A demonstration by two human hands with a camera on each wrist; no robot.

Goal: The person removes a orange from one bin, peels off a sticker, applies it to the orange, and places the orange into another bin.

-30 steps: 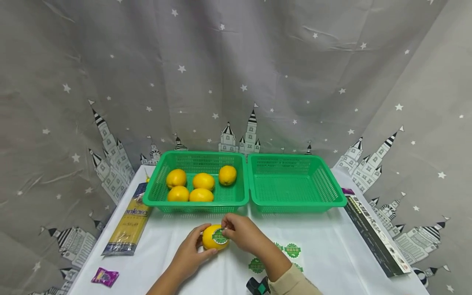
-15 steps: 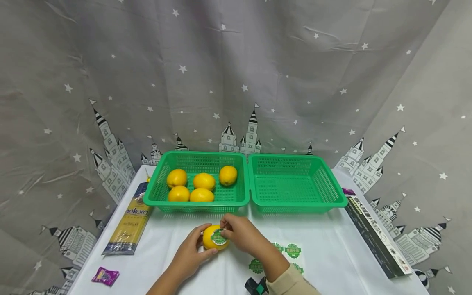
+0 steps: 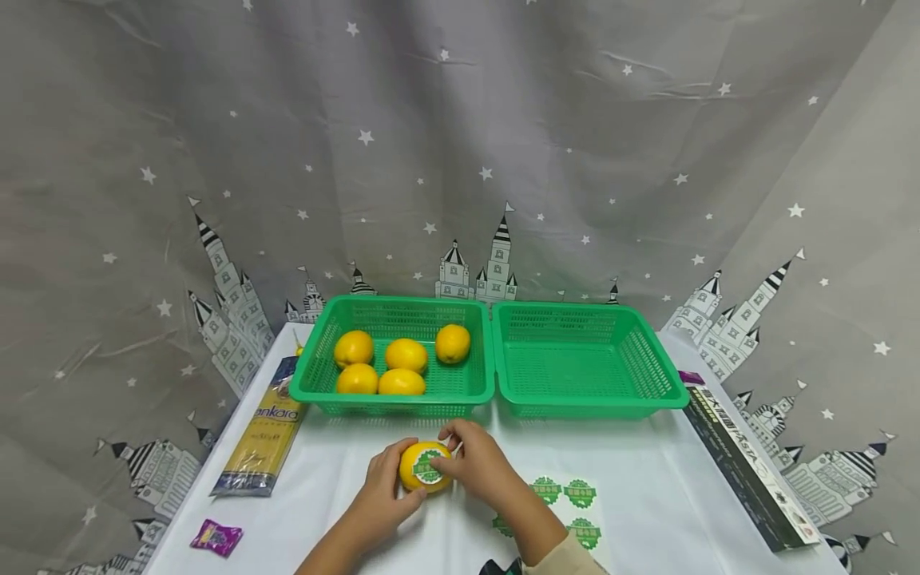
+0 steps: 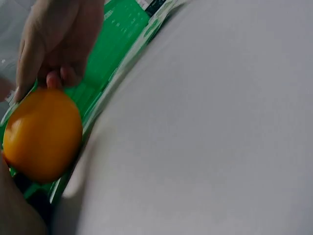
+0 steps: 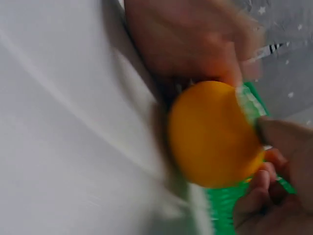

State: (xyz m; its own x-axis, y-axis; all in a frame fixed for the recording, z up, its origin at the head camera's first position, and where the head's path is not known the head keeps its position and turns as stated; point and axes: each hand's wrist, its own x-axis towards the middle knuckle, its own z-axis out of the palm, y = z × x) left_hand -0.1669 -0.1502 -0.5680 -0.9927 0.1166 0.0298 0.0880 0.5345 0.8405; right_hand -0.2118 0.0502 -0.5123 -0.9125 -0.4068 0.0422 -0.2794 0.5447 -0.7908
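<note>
Over white cloth [image 3: 647,487], left hand [image 3: 383,493] and right hand [image 3: 480,463] hold a yellow fruit [image 4: 45,137] between them, right thumb [image 3: 444,465] on its sticker [image 3: 426,471].

Staged indoor set, castle-print curtain [image 3: 561,104], white tablecloth [image 3: 647,487]

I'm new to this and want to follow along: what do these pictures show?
There is no machine here: a person is working bare-handed. The wide picture comes from a camera worn on the head; the two close ones come from a camera on each wrist. On the white table sit two green baskets, the left one holding five yellow fruits. Around them lie round green stickers, a gold bag, a purple packet and a long black box. The left hand holds a sixth fruit; the right hand touches its green sticker.
</note>
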